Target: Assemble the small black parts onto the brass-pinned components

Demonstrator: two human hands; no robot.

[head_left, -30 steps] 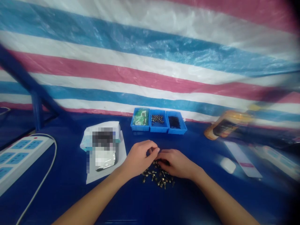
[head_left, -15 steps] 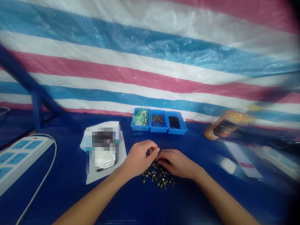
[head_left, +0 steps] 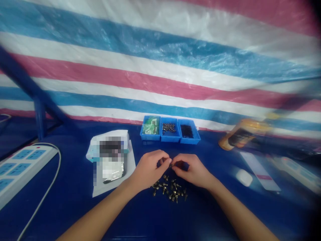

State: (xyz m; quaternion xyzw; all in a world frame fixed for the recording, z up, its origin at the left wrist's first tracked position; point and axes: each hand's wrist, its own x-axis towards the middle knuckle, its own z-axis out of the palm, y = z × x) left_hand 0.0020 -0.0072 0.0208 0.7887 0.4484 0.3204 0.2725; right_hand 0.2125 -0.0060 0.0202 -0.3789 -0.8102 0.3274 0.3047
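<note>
A pile of several small brass-coloured screws lies on the blue table in front of me. Just above it, my left hand and my right hand meet fingertip to fingertip. Both are closed in a pinch. My right hand pinches a small dark screw-like part that points toward the left fingertips. What my left fingers pinch is too small to make out.
Three small blue bins stand in a row at the back, holding green bags, screws and dark parts. A white packet on paper lies left. A power strip sits far left. An orange bottle, a white mouse-like object and another strip lie right.
My right hand has lifted off the screw pile, pinching a small part, and come up level with my left fingertips. My left hand has barely moved.
</note>
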